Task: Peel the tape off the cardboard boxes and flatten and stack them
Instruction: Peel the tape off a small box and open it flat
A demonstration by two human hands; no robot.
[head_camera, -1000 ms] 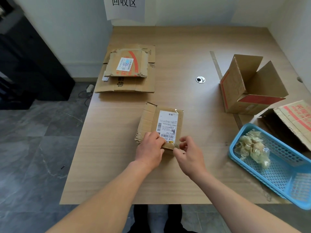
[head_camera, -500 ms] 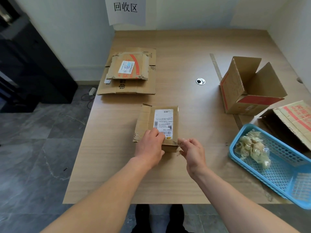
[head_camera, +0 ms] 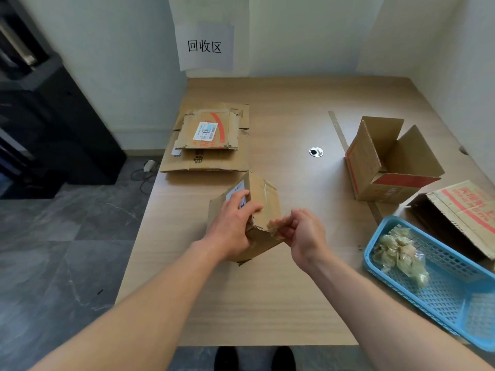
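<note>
Hands first: half a second back the small box [head_camera: 263,199] lay flat on the table [head_camera: 281,303], label up. Now the left hand [head_camera: 230,226] grips it tipped up on edge near the table's middle, fingers across the label. The right hand [head_camera: 302,234] pinches a frayed end of tape [head_camera: 276,226] at the near corner, so I reckon the peel's only starting. The box is brown and scuffed, with clear tape along its seam, not flattened yet. The flattened stack [head_camera: 211,145] sits far left.

Matt brown cardboard box [head_camera: 263,207] with glossy clear tape [head_camera: 267,195]; matt wood-grain table [head_camera: 281,290]; perforated blue plastic basket [head_camera: 442,285] (near right).
</note>
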